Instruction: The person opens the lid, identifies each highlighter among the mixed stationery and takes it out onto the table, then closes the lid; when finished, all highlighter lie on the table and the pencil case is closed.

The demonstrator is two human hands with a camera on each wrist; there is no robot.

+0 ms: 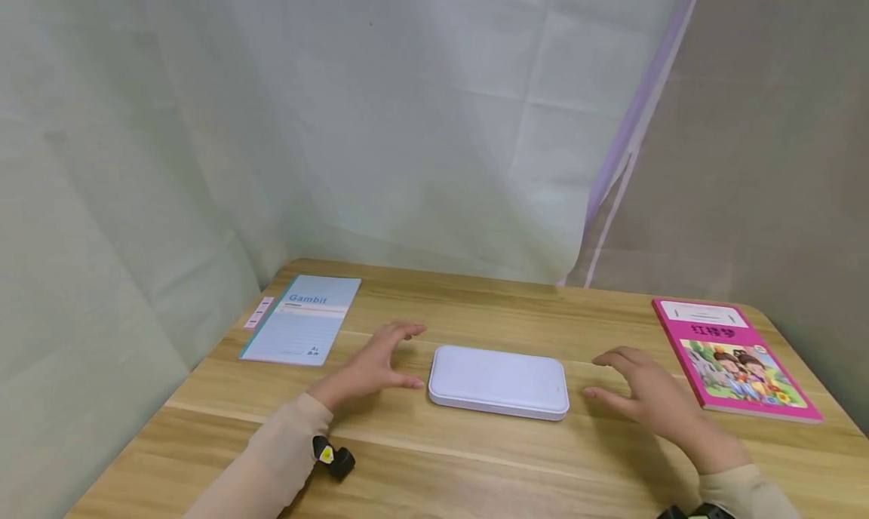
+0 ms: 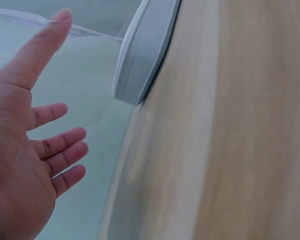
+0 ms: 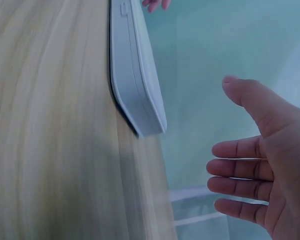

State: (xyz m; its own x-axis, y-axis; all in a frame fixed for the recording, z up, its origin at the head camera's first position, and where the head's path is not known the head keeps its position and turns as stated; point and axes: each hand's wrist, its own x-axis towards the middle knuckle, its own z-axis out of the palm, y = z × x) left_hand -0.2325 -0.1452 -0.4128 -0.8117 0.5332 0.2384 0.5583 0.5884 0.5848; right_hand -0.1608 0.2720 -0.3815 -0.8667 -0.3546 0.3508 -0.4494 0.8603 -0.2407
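A flat white case with rounded corners (image 1: 498,381) lies on the wooden table between the two hands. Just off its left end, the left hand (image 1: 376,362) is held with thumb and fingers spread apart, touching nothing. The right hand (image 1: 645,394) hovers off the right end in a similar pose, a small gap from the case. In the left wrist view the case (image 2: 146,52) shows its side with a thin seam, beyond the extended thumb. In the right wrist view a small latch-like mark sits on the side of the case (image 3: 132,75). Both palms hold nothing.
A light blue "Gambit" notebook (image 1: 302,323) lies at the table's left, with a small pinkish labelled strip (image 1: 259,313) beside it. On the right is a pink book with cartoon children on its cover (image 1: 740,360). Pale curtains (image 1: 441,127) hang behind the wooden table (image 1: 407,466).
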